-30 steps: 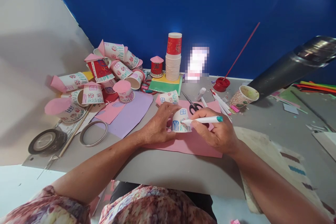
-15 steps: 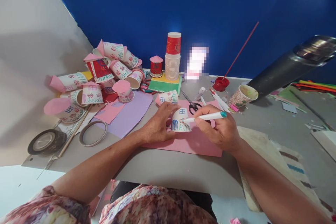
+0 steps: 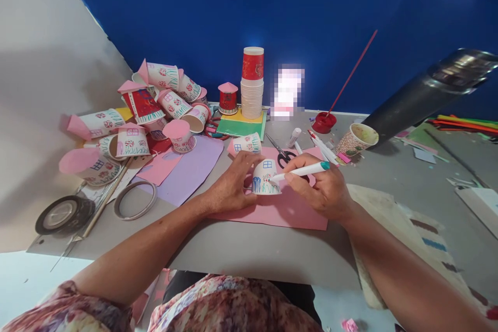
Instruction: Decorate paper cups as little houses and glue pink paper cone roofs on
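Observation:
A white paper cup (image 3: 267,170) stands upside down over the pink paper (image 3: 288,215), with a blue window, a blue door, small red marks and green strokes drawn on it. My left hand (image 3: 233,184) is closed round the cup's left side, thumb low and fingers over the back. In my right hand (image 3: 324,187) is a white marker (image 3: 305,170) with a teal end, pinched between thumb and fingers. Its tip meets the front of the cup near the red marks. Behind the cup lie black scissors (image 3: 285,155) and another decorated cup (image 3: 249,143).
Many decorated cups (image 3: 132,140) are heaped at the left, beside tape rolls (image 3: 135,201). A cup stack (image 3: 252,83) stands at the back. Rightward are markers (image 3: 324,148), a red pot (image 3: 324,122) with a stick, a patterned cup (image 3: 358,140), a black cylinder (image 3: 420,93) and a cloth (image 3: 373,228).
The view has shifted slightly, so most things appear a little further left. The marker's tip has moved slightly on the cup; both hands keep their holds.

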